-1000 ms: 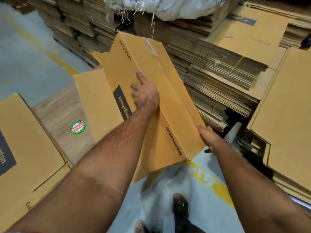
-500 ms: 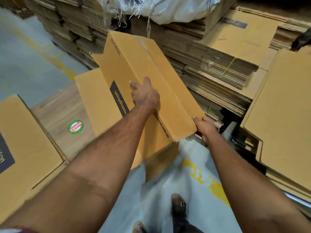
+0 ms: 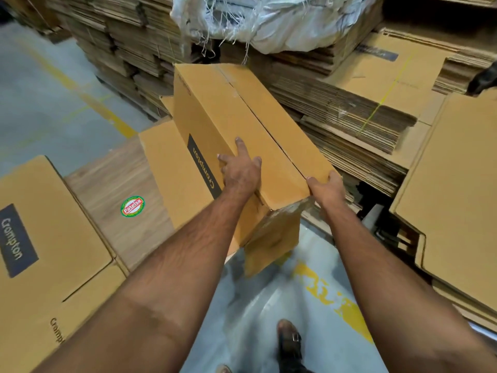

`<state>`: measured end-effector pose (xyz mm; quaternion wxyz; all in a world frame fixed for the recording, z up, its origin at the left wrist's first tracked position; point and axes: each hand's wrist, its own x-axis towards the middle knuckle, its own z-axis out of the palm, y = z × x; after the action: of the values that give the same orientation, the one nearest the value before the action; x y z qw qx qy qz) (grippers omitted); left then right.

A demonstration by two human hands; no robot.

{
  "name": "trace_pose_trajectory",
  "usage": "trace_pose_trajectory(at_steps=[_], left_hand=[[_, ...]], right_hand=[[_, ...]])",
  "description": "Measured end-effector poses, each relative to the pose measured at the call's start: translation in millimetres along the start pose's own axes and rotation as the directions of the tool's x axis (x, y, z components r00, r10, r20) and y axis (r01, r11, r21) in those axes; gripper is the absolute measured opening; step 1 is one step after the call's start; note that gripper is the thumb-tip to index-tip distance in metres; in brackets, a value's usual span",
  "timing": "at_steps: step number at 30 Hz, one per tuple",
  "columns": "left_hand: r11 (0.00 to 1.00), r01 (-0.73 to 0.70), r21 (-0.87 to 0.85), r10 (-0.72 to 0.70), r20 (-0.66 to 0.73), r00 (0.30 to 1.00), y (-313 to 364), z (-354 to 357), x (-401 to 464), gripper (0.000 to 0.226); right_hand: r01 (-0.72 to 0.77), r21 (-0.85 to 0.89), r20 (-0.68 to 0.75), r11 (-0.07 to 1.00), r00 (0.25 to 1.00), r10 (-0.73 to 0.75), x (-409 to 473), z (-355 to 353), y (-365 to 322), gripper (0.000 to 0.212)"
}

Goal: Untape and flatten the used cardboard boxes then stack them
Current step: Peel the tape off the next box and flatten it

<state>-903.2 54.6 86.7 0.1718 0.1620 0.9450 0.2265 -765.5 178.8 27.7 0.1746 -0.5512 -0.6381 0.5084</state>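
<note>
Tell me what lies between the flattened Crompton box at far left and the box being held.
In the head view, a wood-grain board with a round red-and-green sticker, then another flat cardboard sheet partly under the held box.

I see the box (image 3: 242, 135) between flattened boxes (image 3: 48, 238) left and cardboard stacks (image 3: 349, 109) right, behind.

White woven sack (image 3: 271, 20), wooden board (image 3: 107, 184) with round sticker (image 3: 132, 206), yellow floor markings (image 3: 333, 300)
</note>
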Motion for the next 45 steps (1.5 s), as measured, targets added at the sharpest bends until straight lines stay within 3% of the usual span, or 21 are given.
trace_pose_trajectory(at_steps=[2,6,11,13,16,19,21,25,29,31,33,36,39,42,45], left_hand=[[1.0,0.014,-0.009,-0.013,0.023,1.0,0.9,-1.7,-0.3,0.071],[0.999,0.015,0.03,-0.016,0.022,1.0,5.7,0.8,-2.0,0.069],[0.996,0.046,0.08,-0.045,-0.008,0.999,16.6,11.8,-2.8,0.068],[0.996,0.05,0.079,-0.049,-0.016,0.999,21.9,15.9,-4.0,0.068],[0.996,0.075,0.044,-0.071,-0.081,0.994,26.1,16.9,-5.8,0.065],[0.988,0.101,-0.115,-0.12,-0.168,0.978,17.3,4.7,-3.1,0.066],[0.958,0.149,-0.244,-0.195,-0.176,0.965,5.5,-8.5,-2.8,0.066],[0.859,0.234,-0.455,-0.335,-0.156,0.929,-13.9,-36.1,-12.4,0.066],[0.79,0.26,-0.555,-0.41,-0.164,0.897,-23.5,-51.7,-31.5,0.068],[0.807,0.25,-0.535,-0.377,-0.14,0.916,-22.5,-48.9,-45.7,0.067],[0.902,0.17,-0.397,-0.244,-0.144,0.959,-20.1,-39.9,-57.0,0.062],[0.999,0.033,0.006,-0.031,-0.151,0.988,-21.9,-28.9,-63.8,0.045],[0.952,-0.037,0.305,0.121,-0.262,0.957,-34.0,-33.7,-52.1,0.034],[0.866,-0.14,0.48,0.295,-0.265,0.918,-45.9,-51.5,-27.9,0.025],[0.879,-0.242,0.412,0.338,-0.177,0.925,-58.1,-71.2,-4.0,0.026]], right_hand=[[-0.079,0.19,-0.016,0.979,0.996,0.083,9.5,-6.1,8.6,0.039],[-0.24,0.409,0.111,0.88,0.971,0.213,37.5,-4.8,29.9,0.035],[-0.325,0.484,0.199,0.813,0.945,0.259,57.0,-11.4,40.1,0.053],[-0.324,0.435,0.219,0.84,0.943,0.251,64.3,-17.2,43.5,0.041],[-0.192,0.405,0.147,0.894,0.979,0.144,72.4,-21.3,35.0,0.02],[-0.013,0.392,-0.009,0.92,1.0,0.018,78.7,-19.5,2.1,0.04],[0.107,0.354,-0.036,0.929,0.994,-0.101,79.2,-14.0,-21.6,0.042],[0.185,0.301,0.035,0.935,0.978,-0.205,63.7,5.2,-47.4,0.042],[0.233,0.272,0.083,0.934,0.961,-0.264,48.8,15.2,-80.3,0.052],[0.298,0.197,0.095,0.934,0.942,-0.321,45.8,17.7,-105.0,0.064],[0.361,0.04,0.24,0.932,0.901,-0.36,40.7,22.5,-120.1,0.074],[0.5,-0.386,0.443,0.775,0.838,-0.319,18.8,38.2,-117.1,0.068],[0.549,-0.69,0.42,0.472,0.835,-0.356,-23.3,58.1,-111.9,0.072],[0.66,-0.717,0.487,0.225,0.704,-0.517,-60.4,81.5,-112.2,0.07],[0.73,-0.666,0.594,0.153,0.643,-0.484,-77.1,97.1,-99.4,0.071]])
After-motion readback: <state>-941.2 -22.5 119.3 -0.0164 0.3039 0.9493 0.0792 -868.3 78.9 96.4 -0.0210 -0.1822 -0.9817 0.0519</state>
